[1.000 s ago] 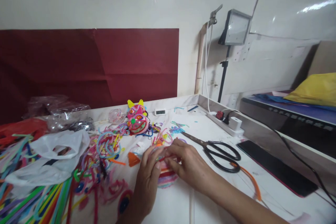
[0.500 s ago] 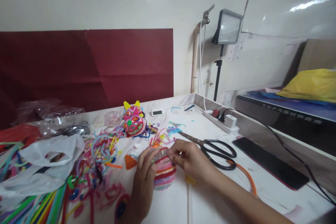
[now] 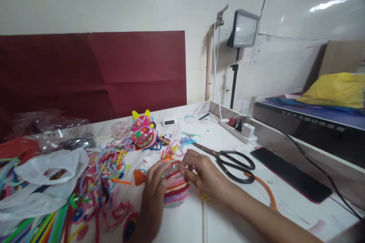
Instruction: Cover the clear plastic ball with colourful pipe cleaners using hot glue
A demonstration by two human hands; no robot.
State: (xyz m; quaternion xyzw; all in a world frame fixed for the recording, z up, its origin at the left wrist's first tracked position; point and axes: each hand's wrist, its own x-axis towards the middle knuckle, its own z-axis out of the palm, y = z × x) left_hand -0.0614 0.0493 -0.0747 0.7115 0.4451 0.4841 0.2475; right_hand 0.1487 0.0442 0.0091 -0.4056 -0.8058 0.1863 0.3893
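The right hand [image 3: 203, 174] has drawn back since the earliest frame, from across the round ball with fuzzy pink, red and orange stripes [image 3: 177, 190] to its upper right edge, baring more bands. The ball sits on the white counter [image 3: 182, 231] between both hands. The left hand [image 3: 154, 197] has its fingers clamped around the ball's left side; the right fingers bend close together, but I cannot tell whether they pinch anything. The step looks like settling strips on the ball; next likely calls for a steady left hold and light right-hand pressure.
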